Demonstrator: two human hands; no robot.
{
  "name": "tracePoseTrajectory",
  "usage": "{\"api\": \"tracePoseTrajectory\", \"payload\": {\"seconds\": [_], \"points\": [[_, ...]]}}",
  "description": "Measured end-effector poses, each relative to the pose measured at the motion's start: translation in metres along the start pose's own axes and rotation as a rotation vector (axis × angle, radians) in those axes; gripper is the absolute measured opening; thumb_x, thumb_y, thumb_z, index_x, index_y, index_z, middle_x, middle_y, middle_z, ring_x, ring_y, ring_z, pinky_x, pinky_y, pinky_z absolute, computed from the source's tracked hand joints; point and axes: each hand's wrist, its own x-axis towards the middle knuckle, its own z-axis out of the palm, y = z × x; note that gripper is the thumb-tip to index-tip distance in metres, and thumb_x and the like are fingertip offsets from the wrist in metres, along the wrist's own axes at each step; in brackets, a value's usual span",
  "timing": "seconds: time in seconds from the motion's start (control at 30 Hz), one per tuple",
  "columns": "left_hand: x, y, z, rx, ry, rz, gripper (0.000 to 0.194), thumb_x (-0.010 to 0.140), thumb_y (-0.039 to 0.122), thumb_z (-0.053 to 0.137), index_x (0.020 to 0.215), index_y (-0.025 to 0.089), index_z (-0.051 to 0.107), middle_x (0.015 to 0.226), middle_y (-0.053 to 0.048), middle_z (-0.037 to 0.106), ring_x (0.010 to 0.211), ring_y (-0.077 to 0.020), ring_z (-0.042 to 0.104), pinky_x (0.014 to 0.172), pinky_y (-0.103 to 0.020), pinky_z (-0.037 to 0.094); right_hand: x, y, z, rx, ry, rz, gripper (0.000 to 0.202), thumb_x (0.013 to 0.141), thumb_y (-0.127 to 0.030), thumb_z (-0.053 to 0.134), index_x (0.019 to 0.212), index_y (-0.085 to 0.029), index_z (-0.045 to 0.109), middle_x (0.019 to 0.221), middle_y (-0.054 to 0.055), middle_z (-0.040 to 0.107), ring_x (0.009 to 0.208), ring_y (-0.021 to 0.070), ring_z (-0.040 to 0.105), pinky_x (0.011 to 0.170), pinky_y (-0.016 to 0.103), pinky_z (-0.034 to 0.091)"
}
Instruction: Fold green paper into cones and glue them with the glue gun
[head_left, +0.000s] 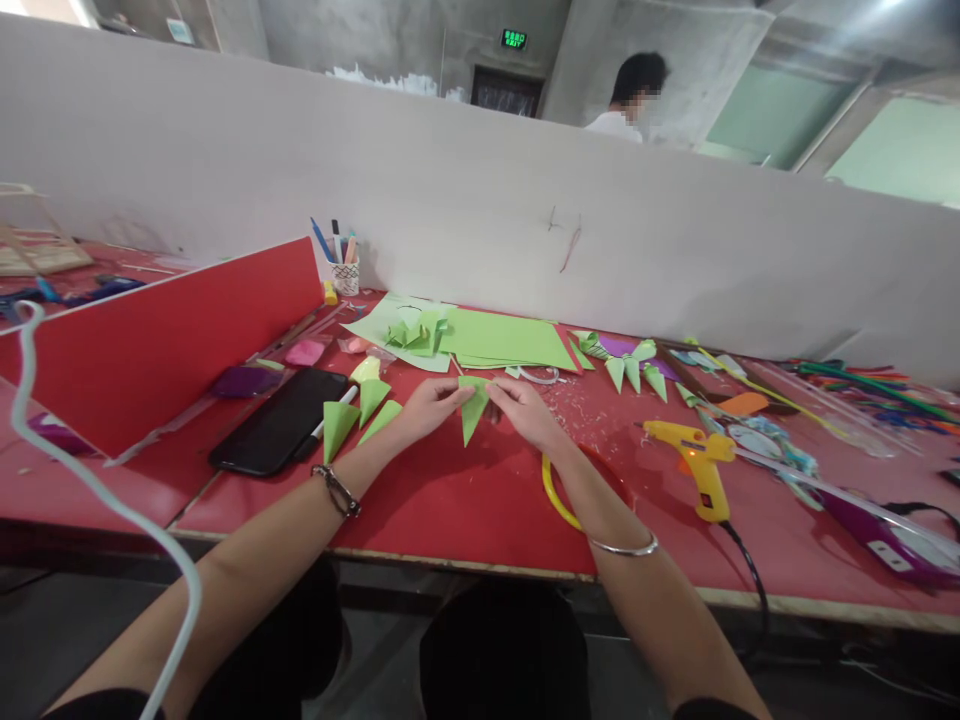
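A small green paper cone (472,412), point down, is held between my two hands above the red table. My left hand (435,405) pinches its upper left edge, and my right hand (523,408) has its upper right edge. Left of my left hand lie several more green cones (340,428), close to a black phone (281,422). Green paper sheets (510,340) lie behind my hands. Beneath my right forearm is a yellow ring (556,492), partly hidden by the arm.
On the right lies a yellow glue gun (696,455) with a black cord. Green leaf-like paper pieces (632,370) sit behind it. A pen cup (346,272) stands by the white partition (480,200). A red board (172,340) stands at left; a person (634,95) is beyond the partition.
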Motion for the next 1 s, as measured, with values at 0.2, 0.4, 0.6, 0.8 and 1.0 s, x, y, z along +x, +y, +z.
{"api": "tracePoseTrajectory", "payload": {"seconds": [0.2,0.4,0.6,0.8,1.0], "points": [[-0.001,-0.005,0.003,0.039,-0.109,-0.036,0.039,0.080,0.046,0.045,0.068,0.012,0.061,0.061,0.000,0.059,0.057,-0.0106,0.051,0.058,-0.022,0.040,0.002,0.005,0.000,0.030,0.051,-0.020,0.039,0.080,-0.052,0.043,0.062,-0.019,0.051,0.054,-0.002,0.053,0.048,0.0102,0.049,0.049,0.024,0.040],[0.001,-0.002,-0.001,0.061,-0.105,-0.038,0.037,0.081,0.041,0.046,0.060,0.013,0.059,0.056,0.000,0.058,0.052,-0.0084,0.050,0.055,-0.019,0.038,0.003,0.007,-0.003,0.024,0.171,-0.024,0.043,0.079,-0.057,0.041,0.058,-0.020,0.049,0.050,-0.001,0.052,0.044,0.0104,0.046,0.046,0.024,0.037],[-0.001,0.004,0.000,0.038,-0.109,-0.133,0.036,0.081,0.042,0.048,0.060,0.013,0.056,0.048,0.001,0.057,0.045,-0.0078,0.050,0.051,-0.018,0.039,0.002,0.007,-0.005,0.003,0.171,-0.030,0.042,0.078,-0.056,0.045,0.059,-0.019,0.049,0.051,-0.002,0.052,0.046,0.0090,0.046,0.048,0.022,0.038],[-0.001,0.004,0.002,-0.054,-0.169,-0.151,0.035,0.081,0.043,0.048,0.063,0.013,0.055,0.052,0.000,0.059,0.043,-0.0072,0.052,0.049,-0.019,0.040,0.004,0.009,-0.003,0.068,0.119,0.036,0.039,0.074,-0.053,0.051,0.057,-0.018,0.052,0.051,-0.001,0.054,0.047,0.0093,0.049,0.050,0.023,0.039],[-0.002,0.003,0.002,-0.069,-0.250,-0.148,0.030,0.081,0.038,0.048,0.066,0.012,0.055,0.057,-0.001,0.061,0.046,-0.0075,0.053,0.051,-0.020,0.042,0.004,0.011,-0.006,-0.020,0.246,0.041,0.042,0.076,-0.052,0.050,0.051,-0.019,0.049,0.047,-0.001,0.052,0.045,0.0100,0.047,0.050,0.024,0.037]]}}
